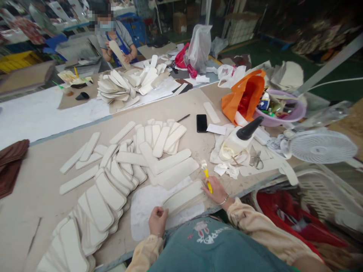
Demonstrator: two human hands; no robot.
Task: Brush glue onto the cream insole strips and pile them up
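In front of me a pale, long round-cornered panel (184,196) lies on a white paper sheet (138,211). My left hand (158,220) is closed, its thumb and fingers pinched at the panel's left end. A yellow-handled brush (208,182) with a whitish tip is in my right hand (216,190), which is closed round the handle beside the panel's right end. More pale panels (110,189) spread in a fanned, overlapping row to the left, and others (178,162) lie loosely just beyond the paper.
Right of the brush are a glue-like bottle with a black nozzle (249,128), scissors (256,160) and a white fan (323,146). A phone (202,123) and an orange bag (241,98) lie farther back. Across the table, a co-worker (121,45) holds a panel. Brown pieces (11,166) are stacked left.
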